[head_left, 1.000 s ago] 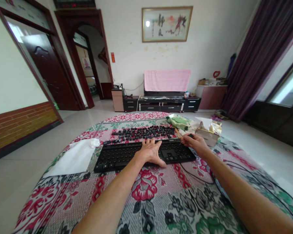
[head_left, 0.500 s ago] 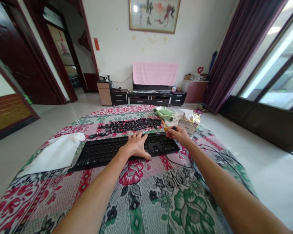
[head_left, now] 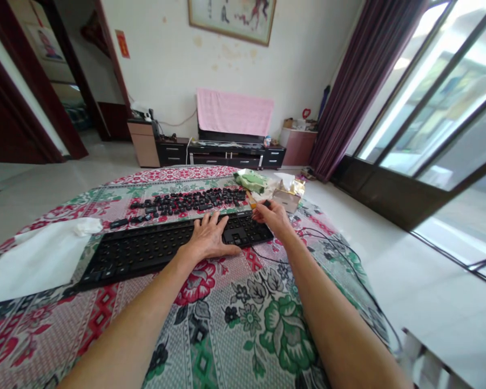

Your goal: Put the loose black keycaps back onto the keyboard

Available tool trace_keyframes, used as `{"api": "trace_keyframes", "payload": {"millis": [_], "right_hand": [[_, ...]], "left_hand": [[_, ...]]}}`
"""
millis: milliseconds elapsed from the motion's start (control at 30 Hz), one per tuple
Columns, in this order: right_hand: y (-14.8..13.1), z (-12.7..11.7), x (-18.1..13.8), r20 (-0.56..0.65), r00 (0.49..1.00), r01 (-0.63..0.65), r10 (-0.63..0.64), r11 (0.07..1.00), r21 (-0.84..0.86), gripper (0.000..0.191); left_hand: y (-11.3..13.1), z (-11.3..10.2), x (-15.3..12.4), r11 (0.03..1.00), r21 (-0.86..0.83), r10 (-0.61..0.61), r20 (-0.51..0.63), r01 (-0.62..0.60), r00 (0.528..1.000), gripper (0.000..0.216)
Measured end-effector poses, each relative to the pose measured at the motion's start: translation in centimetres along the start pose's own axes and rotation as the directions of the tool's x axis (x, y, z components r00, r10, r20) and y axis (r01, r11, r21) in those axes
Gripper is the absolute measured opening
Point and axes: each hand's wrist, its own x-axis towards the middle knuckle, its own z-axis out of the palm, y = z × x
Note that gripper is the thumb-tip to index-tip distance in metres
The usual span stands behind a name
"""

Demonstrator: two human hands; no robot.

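A black keyboard (head_left: 141,248), most of its keycaps off, lies on the flowered tablecloth (head_left: 210,329). Across its middle rests my left hand (head_left: 208,236), fingers spread and thumb at the front edge. My right hand (head_left: 272,217) is closed in a pinch above the keyboard's right end. A small object with a dark end (head_left: 266,203) sticks out of its fingers; the fingers hide the rest and its kind is unclear. Loose black keycaps (head_left: 186,201) lie in a long heap behind the keyboard.
White cloth or paper (head_left: 36,259) lies left of the keyboard. A tissue box (head_left: 288,199) and a green crumpled packet (head_left: 251,181) stand behind my right hand. A black cable (head_left: 348,254) runs over the table's right side. Part of a stool or chair (head_left: 425,359) shows at lower right.
The view has turned right, so the scene sits further left. Both hands keep nearly the same places at the keyboard, the right still pinching the small object.
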Motion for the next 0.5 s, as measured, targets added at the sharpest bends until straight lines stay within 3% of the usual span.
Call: {"api": "trace_keyframes", "payload": {"millis": [133, 500], "right_hand": [[-0.3, -0.7, -0.9, 0.075, 0.997, 0.016, -0.016, 1.0, -0.001, 0.023], [-0.2, -6.0, -1.7, 0.235, 0.972, 0.039, -0.006, 0.99, -0.136, 0.022]], "left_hand": [[0.0, 0.0, -0.1, 1.0, 0.023, 0.008, 0.0, -0.008, 1.0, 0.1], [-0.1, 0.3, 0.2, 0.995, 0.094, 0.016, 0.03, -0.019, 0.999, 0.101]]}}
